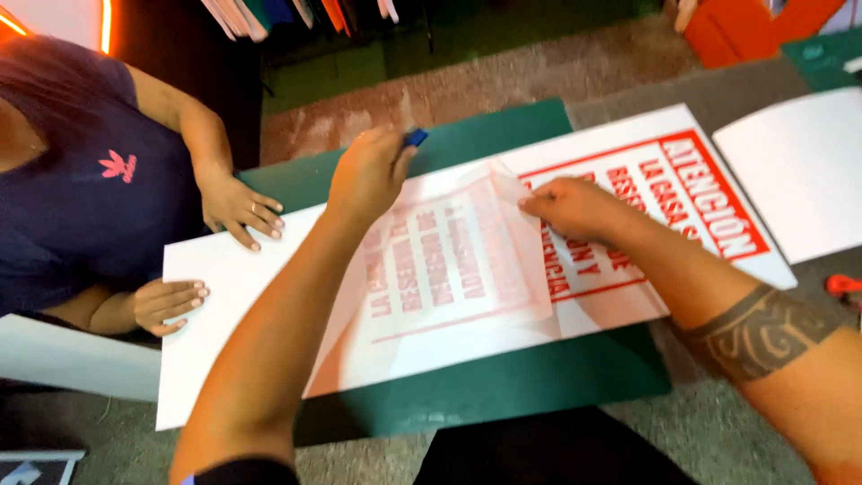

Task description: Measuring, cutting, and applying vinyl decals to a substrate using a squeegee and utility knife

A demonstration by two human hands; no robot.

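A white sign board [224, 296] with red lettering and a red border lies on a green cutting mat [503, 377]. A translucent film sheet [449, 269] carrying mirrored red letters is folded back over the board's middle. My left hand [368, 175] is closed around a small blue squeegee [415, 136] at the film's far edge. My right hand [575, 208] pinches the film's corner and presses down on the lettering. Another person's two hands [238, 208] rest flat on the board's left end.
A second blank white board [799, 171] lies to the right. Orange letter shapes [745, 27] sit at the back right. A red tool [842, 286] lies at the right edge. The grey carpeted table [700, 431] runs under the mat.
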